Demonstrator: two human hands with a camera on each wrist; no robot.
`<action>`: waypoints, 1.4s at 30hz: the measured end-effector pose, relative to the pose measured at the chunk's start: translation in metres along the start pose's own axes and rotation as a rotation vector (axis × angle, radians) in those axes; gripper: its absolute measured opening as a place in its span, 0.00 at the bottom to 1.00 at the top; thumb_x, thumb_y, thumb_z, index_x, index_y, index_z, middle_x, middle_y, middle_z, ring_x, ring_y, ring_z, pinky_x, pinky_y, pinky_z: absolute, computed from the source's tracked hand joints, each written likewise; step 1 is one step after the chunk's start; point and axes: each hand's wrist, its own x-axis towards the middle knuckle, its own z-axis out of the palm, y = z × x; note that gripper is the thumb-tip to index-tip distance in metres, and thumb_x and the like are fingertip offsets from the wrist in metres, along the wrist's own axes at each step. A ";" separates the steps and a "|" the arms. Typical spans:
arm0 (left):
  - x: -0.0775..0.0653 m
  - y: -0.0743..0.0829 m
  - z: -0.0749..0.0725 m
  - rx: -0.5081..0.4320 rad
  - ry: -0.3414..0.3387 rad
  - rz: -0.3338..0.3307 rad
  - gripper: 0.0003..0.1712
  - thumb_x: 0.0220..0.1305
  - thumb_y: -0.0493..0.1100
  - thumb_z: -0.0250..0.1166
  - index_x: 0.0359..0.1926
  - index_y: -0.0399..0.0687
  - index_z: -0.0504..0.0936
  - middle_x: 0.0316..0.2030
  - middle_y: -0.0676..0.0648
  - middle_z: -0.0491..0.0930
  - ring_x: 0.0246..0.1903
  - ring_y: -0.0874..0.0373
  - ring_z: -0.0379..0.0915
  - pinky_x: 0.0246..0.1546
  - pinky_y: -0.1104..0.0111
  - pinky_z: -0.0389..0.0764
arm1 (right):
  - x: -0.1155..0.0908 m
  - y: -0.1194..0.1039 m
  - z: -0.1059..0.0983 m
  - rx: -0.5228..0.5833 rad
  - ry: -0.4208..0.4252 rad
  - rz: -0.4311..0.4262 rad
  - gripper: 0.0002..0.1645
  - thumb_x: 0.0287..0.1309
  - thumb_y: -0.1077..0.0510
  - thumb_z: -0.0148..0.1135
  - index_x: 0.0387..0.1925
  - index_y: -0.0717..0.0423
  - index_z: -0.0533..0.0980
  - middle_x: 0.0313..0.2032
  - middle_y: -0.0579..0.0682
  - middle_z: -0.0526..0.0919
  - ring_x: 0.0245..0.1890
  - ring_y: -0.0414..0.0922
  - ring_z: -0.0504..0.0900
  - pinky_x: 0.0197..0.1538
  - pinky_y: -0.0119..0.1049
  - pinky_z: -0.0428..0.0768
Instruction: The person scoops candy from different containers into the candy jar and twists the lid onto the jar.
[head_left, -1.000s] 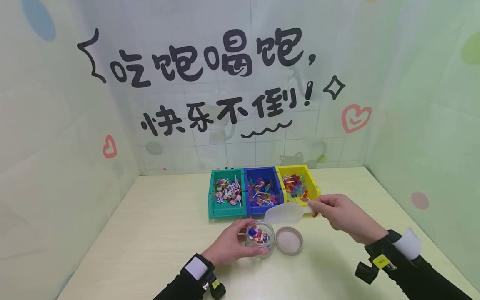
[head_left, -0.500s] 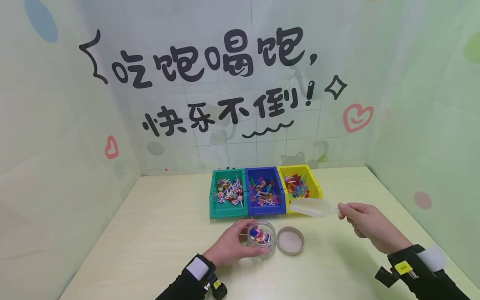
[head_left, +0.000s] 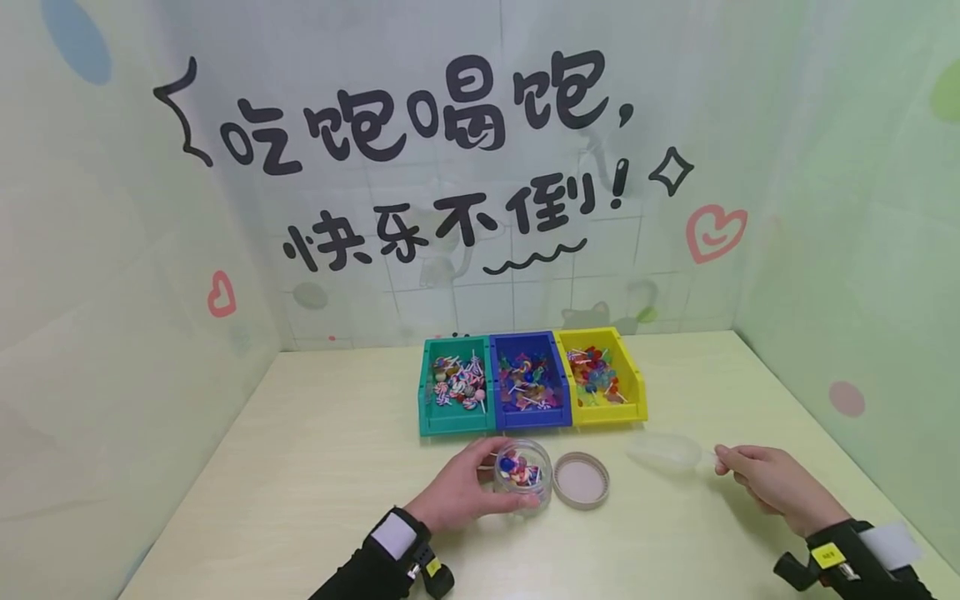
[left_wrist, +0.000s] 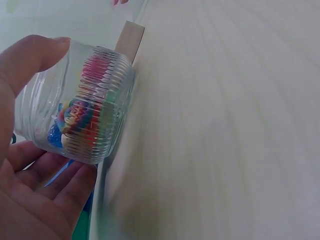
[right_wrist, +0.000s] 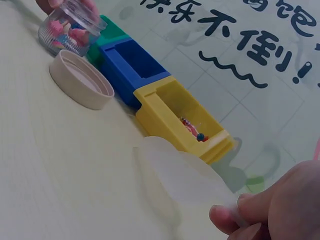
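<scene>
My left hand (head_left: pixel 467 493) grips a clear ribbed jar (left_wrist: pixel 82 102) from its left side, thumb in front and fingers behind. Small colourful candy pieces (head_left: pixel 519 470), some like tiny lollipops, lie inside the open-topped jar. Out to the right, my right hand (head_left: pixel 776 483) pinches the handle of a translucent white scoop (head_left: pixel 666 451), its bowl pointing left and low over the table. No candy shows in the scoop (right_wrist: pixel 187 177) in the right wrist view. Beside the jar a round pale lid (head_left: pixel 581 481) lies on the table.
Three joined bins stand behind the jar: green (head_left: pixel 426 408), blue (head_left: pixel 536 419) and yellow (head_left: pixel 626 414), each with small candy pieces inside. A printed backdrop (head_left: pixel 480 275) rises behind the pale table (head_left: pixel 315 467), with side panels left and right.
My right hand has moved right and toward me with the scoop, from beside the jar and past the yellow bin, down close over the table. The left hand stays on the jar.
</scene>
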 end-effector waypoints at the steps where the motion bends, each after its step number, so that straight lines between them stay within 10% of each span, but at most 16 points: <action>1: 0.000 0.000 0.000 0.002 -0.001 0.005 0.53 0.58 0.63 0.84 0.79 0.51 0.73 0.73 0.44 0.75 0.72 0.40 0.76 0.74 0.45 0.80 | 0.000 0.002 0.000 -0.008 0.003 -0.002 0.28 0.86 0.40 0.51 0.50 0.61 0.82 0.18 0.39 0.57 0.17 0.38 0.58 0.24 0.33 0.63; 23: 0.000 -0.002 0.001 -0.002 -0.004 -0.004 0.53 0.58 0.62 0.84 0.79 0.52 0.72 0.75 0.43 0.74 0.73 0.39 0.75 0.74 0.45 0.79 | 0.002 0.013 -0.008 -0.178 0.157 0.023 0.52 0.82 0.25 0.42 0.68 0.70 0.77 0.35 0.57 0.83 0.27 0.45 0.70 0.31 0.38 0.71; 29: 0.000 -0.002 0.000 -0.006 -0.002 0.004 0.52 0.59 0.61 0.84 0.79 0.52 0.72 0.74 0.43 0.74 0.73 0.39 0.75 0.75 0.45 0.79 | -0.002 -0.012 -0.015 -0.157 0.214 -0.034 0.54 0.80 0.21 0.39 0.75 0.63 0.74 0.55 0.69 0.83 0.29 0.50 0.75 0.30 0.39 0.71; 32: 0.000 -0.002 -0.001 -0.008 -0.001 0.011 0.52 0.60 0.59 0.85 0.79 0.51 0.72 0.75 0.43 0.74 0.73 0.39 0.75 0.75 0.45 0.79 | -0.003 -0.032 -0.009 -0.115 0.217 -0.082 0.52 0.81 0.23 0.40 0.76 0.61 0.73 0.68 0.72 0.77 0.47 0.57 0.81 0.36 0.37 0.73; 42: -0.002 -0.001 0.000 -0.020 -0.011 0.004 0.51 0.61 0.59 0.84 0.80 0.53 0.72 0.76 0.43 0.73 0.73 0.39 0.74 0.75 0.44 0.78 | 0.002 -0.078 0.048 -0.008 0.067 -0.212 0.39 0.83 0.34 0.55 0.76 0.58 0.72 0.65 0.64 0.82 0.52 0.53 0.82 0.42 0.38 0.84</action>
